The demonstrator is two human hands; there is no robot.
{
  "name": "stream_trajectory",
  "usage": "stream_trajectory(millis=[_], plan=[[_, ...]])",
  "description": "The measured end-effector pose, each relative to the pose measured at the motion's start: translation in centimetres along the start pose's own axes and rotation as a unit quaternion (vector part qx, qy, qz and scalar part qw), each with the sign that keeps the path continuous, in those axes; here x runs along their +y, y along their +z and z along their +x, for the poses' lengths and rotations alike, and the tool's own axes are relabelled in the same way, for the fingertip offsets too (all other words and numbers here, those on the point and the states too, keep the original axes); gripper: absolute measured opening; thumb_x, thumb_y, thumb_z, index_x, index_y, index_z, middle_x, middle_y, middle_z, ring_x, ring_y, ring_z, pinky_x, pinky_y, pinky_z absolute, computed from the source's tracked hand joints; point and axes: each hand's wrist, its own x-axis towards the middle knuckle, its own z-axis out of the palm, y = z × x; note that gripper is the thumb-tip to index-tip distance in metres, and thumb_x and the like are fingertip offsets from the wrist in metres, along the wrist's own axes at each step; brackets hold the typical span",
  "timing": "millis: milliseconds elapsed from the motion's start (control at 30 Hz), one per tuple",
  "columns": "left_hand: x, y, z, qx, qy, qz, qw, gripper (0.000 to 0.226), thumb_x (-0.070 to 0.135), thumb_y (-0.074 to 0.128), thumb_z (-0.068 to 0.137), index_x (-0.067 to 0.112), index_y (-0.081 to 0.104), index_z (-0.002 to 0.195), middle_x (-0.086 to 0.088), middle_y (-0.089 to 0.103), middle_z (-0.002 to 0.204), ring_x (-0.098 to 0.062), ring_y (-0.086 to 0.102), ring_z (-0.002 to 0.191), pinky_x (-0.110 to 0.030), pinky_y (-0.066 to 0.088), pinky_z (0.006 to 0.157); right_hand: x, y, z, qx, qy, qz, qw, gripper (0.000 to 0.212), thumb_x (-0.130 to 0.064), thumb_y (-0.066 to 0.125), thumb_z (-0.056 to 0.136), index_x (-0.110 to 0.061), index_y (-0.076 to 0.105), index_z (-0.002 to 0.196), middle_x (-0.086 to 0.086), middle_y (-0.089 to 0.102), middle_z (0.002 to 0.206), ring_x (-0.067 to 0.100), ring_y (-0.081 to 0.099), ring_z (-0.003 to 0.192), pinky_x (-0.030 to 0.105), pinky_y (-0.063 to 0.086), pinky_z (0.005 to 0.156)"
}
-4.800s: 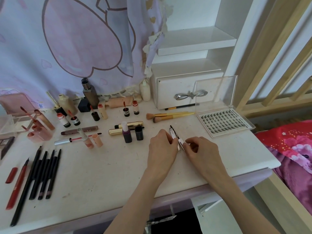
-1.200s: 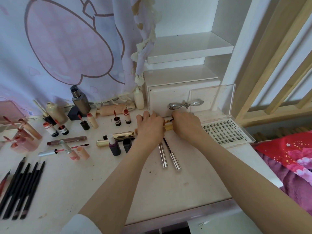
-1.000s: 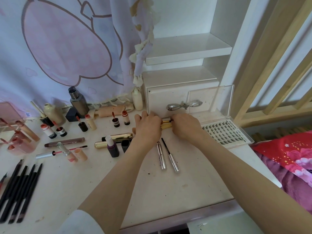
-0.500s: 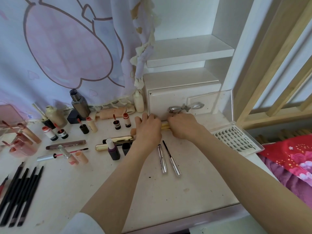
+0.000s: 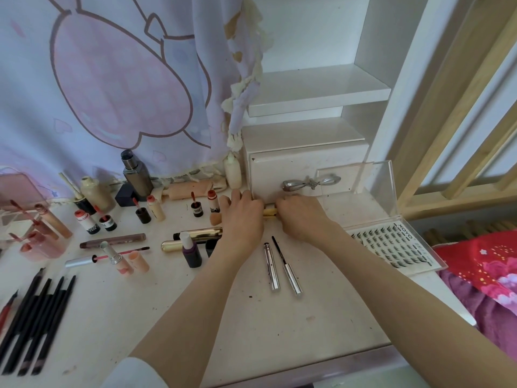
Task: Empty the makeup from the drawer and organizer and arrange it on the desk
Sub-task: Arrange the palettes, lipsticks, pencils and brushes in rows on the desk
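At the back of the tabletop (image 5: 195, 317), by the little drawer (image 5: 307, 169):
Hands: the left hand (image 5: 243, 219) and right hand (image 5: 300, 217) curl their fingers round the gold-handled brushes (image 5: 270, 211), which lie flat against the drawer front.
How to do it well: I think lift both ends together and keep the brushes level, so they do not roll.
Room: bare tabletop lies near the person, in front of the two silver tubes (image 5: 279, 271).
Edges: the clear lash box (image 5: 391, 245) sits near the right edge; small bottles (image 5: 197, 208) stand close on the left.
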Motion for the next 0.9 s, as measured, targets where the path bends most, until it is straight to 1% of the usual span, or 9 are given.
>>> stream_trajectory(millis=[233,400,567,667,733,800,833,867,900], plan=[[0.4,-0.1,-0.1,-0.005,-0.005,0.038,0.999,0.033,0.000,0.046,0.085,0.010,0.058,0.114,-0.010,0.045,0.124,-0.031,0.034,0.118,-0.041,0.026,0.095,-0.2,-1.5,0.5,-0.033,-0.049,-0.040,0.997,0.025,-0.011,0.042,0.092,-0.005,0.057,0.111,0.013,0.061,0.115,0.030,0.058,0.106,0.031,0.033,0.070],[0.3,-0.5,-0.1,-0.006,0.022,0.070,0.997,0.035,0.000,0.048,0.082,0.008,0.054,0.115,-0.010,0.045,0.125,-0.030,0.034,0.119,-0.041,0.026,0.095,-0.3,-2.0,0.3,-0.020,-0.059,-0.026,0.998,0.024,-0.012,0.044,0.089,-0.003,0.058,0.107,0.016,0.063,0.110,0.031,0.058,0.102,0.031,0.033,0.069],[-0.4,-3.0,0.2,0.024,0.060,0.097,0.993,0.030,0.000,0.047,0.081,0.012,0.052,0.108,-0.003,0.060,0.109,-0.025,0.044,0.112,-0.040,0.027,0.094,0.0,-3.2,-0.4,0.017,-0.036,0.036,0.999,0.022,-0.016,0.044,0.090,-0.004,0.058,0.101,0.016,0.062,0.102,0.032,0.059,0.095,0.031,0.034,0.065],[-1.0,-5.0,0.2,0.038,0.095,0.123,0.987,0.033,0.000,0.046,0.082,0.015,0.055,0.110,0.000,0.062,0.106,-0.023,0.045,0.108,-0.038,0.026,0.091,-0.1,-4.7,-0.9,0.032,-0.043,0.046,0.998,0.026,-0.030,0.046,0.094,-0.009,0.060,0.099,0.010,0.063,0.100,0.030,0.058,0.096,0.032,0.036,0.066],[-1.4,-6.4,0.0,0.034,0.108,0.119,0.986,0.034,-0.001,0.044,0.083,0.017,0.055,0.110,0.001,0.061,0.106,-0.021,0.045,0.106,-0.037,0.024,0.090,-0.1,-5.9,-1.2,0.039,-0.055,0.035,0.997,0.032,-0.038,0.047,0.095,-0.010,0.063,0.101,0.008,0.061,0.103,0.027,0.054,0.102,0.032,0.037,0.069],[-2.0,-7.8,-0.2,0.042,0.114,0.115,0.986,0.036,-0.002,0.042,0.082,0.019,0.054,0.110,0.002,0.059,0.104,-0.021,0.044,0.105,-0.037,0.023,0.088,-0.1,-6.8,-1.5,0.059,-0.083,0.027,0.994,0.035,-0.036,0.042,0.097,-0.009,0.061,0.108,0.009,0.055,0.110,0.027,0.045,0.110,0.034,0.037,0.078],[-2.5,-8.5,-0.4,0.054,0.117,0.110,0.986,0.038,-0.003,0.041,0.082,0.020,0.053,0.109,0.003,0.058,0.102,-0.020,0.043,0.103,-0.036,0.023,0.087,-0.4,-7.3,-1.7,0.066,-0.095,0.032,0.993,0.036,-0.034,0.038,0.099,-0.007,0.057,0.112,0.010,0.053,0.111,0.027,0.042,0.109,0.035,0.036,0.082],[-2.9,-9.2,-0.5,0.068,0.117,0.106,0.985,0.038,-0.004,0.041,0.081,0.020,0.053,0.108,0.003,0.057,0.102,-0.020,0.042,0.102,-0.036,0.022,0.085,-0.8,-7.8,-1.9,0.065,-0.098,0.055,0.991,0.035,-0.031,0.034,0.100,-0.005,0.053,0.113,0.009,0.052,0.107,0.027,0.043,0.104,0.035,0.036,0.082],[-3.5,-9.8,-0.7,0.078,0.118,0.103,0.985,0.037,-0.003,0.042,0.081,0.021,0.053,0.107,0.004,0.057,0.101,-0.019,0.042,0.102,-0.035,0.021,0.084,-1.4,-8.3,-2.2,0.055,-0.087,0.100,0.990,0.033,-0.029,0.031,0.101,-0.004,0.049,0.114,0.007,0.051,0.099,0.027,0.045,0.095,0.034,0.037,0.077]])
